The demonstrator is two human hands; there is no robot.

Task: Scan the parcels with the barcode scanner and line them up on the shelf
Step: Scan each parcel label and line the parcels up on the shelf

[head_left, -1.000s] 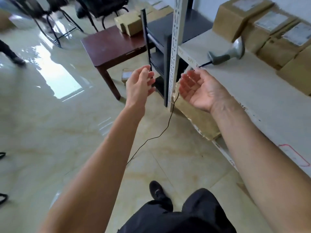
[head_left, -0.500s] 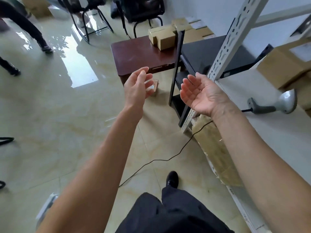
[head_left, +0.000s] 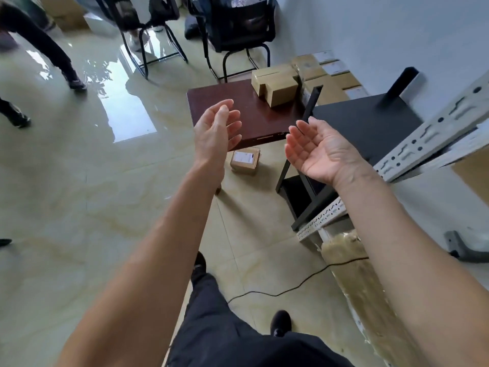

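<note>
Both arms reach forward, palms facing each other and empty. My left hand [head_left: 215,131] hovers with relaxed fingers in front of a dark red table [head_left: 238,112]. My right hand [head_left: 316,148] is open, palm up, beside a black stand [head_left: 365,123]. Cardboard parcels [head_left: 277,84] sit on the far end of the red table, with more stacked behind them [head_left: 325,75]. One small labelled parcel [head_left: 244,161] lies on the floor under the table edge. The grey barcode scanner [head_left: 461,247] lies on the white shelf [head_left: 434,207] at the right edge, its black cable [head_left: 291,286] trailing across the floor.
A perforated metal shelf upright [head_left: 428,133] crosses the right side. Black chairs [head_left: 238,30] stand behind the table. Other people's legs [head_left: 53,54] are at the far left on the glossy tiled floor. A plastic-wrapped bundle [head_left: 367,287] sits under the shelf.
The view has swung left and away from the shelf toward the red table. Both empty hands stayed raised while the scanner slid to the right edge of view.
</note>
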